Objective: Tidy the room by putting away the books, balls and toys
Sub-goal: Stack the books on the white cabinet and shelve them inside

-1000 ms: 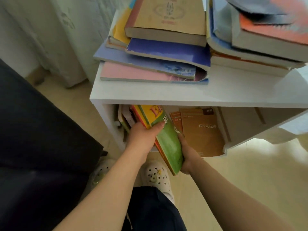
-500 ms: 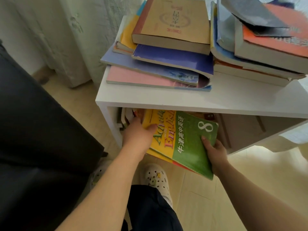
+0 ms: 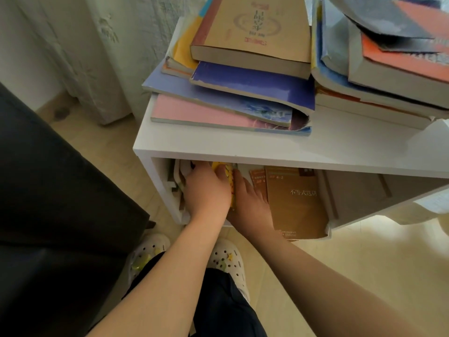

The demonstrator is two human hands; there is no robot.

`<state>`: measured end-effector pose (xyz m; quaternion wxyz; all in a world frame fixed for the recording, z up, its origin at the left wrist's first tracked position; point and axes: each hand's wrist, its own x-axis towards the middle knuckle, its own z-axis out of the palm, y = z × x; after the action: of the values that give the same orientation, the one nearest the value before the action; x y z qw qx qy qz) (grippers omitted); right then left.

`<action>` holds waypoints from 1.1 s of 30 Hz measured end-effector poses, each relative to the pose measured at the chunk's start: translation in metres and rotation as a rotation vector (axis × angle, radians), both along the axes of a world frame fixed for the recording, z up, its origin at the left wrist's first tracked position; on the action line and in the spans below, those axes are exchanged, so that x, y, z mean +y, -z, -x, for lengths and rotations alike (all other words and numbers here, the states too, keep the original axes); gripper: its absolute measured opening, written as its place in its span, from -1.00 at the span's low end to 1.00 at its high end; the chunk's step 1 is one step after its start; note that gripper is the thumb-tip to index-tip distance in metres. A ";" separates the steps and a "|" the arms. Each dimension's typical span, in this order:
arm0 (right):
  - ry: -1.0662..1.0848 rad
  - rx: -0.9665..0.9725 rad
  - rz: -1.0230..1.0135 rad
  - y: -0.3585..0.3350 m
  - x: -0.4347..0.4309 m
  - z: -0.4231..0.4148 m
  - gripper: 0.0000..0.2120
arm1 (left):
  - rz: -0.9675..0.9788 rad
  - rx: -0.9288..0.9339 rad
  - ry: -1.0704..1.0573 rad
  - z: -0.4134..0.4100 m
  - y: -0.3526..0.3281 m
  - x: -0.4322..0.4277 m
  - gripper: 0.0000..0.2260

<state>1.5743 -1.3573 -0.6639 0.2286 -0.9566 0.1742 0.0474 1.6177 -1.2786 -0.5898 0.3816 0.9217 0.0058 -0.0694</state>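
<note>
Step in hand, as judged: shelving of the yellow book in the lower compartment of the white shelf unit.

Left hand lay at that compartment's left end against leaning pale books, thumb on the yellow cover. Its fingers ran inward out of sight, so its grip could not be told.

Yellow book stood edge-on between both hands.

Right hand, fingers straight, pressed flat on the book's right face, just left of a brown book.

Next move probably called for pushing the yellow book fully home, then letting go without toppling its neighbours.

Stacked books lay atop the unit.
</note>
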 end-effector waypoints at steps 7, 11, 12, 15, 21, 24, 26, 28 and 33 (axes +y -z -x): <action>0.252 -0.052 -0.155 0.014 -0.002 -0.004 -0.59 | -0.222 -0.078 0.113 -0.004 -0.012 0.015 -0.75; 0.292 -0.101 -0.287 0.025 0.003 -0.008 -0.65 | -0.608 -0.189 0.203 -0.007 -0.009 0.025 -0.79; 0.317 -0.114 -0.325 0.026 0.003 -0.010 -0.66 | -0.668 -0.203 0.267 -0.008 -0.005 0.025 -0.74; 0.389 -0.146 -0.413 0.028 0.001 -0.015 -0.71 | -0.728 -0.241 0.349 -0.012 0.006 0.026 -0.62; 0.349 -0.160 -0.452 0.029 0.001 -0.015 -0.73 | -0.699 -0.245 0.398 -0.003 0.009 0.034 -0.48; 0.297 -0.209 -0.432 0.028 0.009 -0.022 -0.76 | -0.637 -0.270 0.422 0.004 0.003 0.042 -0.57; 0.240 -0.220 -0.403 0.026 0.016 -0.025 -0.73 | -0.592 -0.278 0.426 0.005 0.001 0.046 -0.58; 0.171 -0.175 -0.343 0.026 0.021 -0.030 -0.64 | -0.563 -0.295 0.417 0.004 0.001 0.047 -0.56; 0.068 0.001 -0.325 0.024 0.018 -0.044 -0.48 | -0.526 -0.292 0.386 0.002 0.003 0.047 -0.47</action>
<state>1.6180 -1.3397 -0.6878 0.3819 -0.9005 0.1966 0.0678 1.6156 -1.2314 -0.5925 0.1080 0.9727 -0.2055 -0.0040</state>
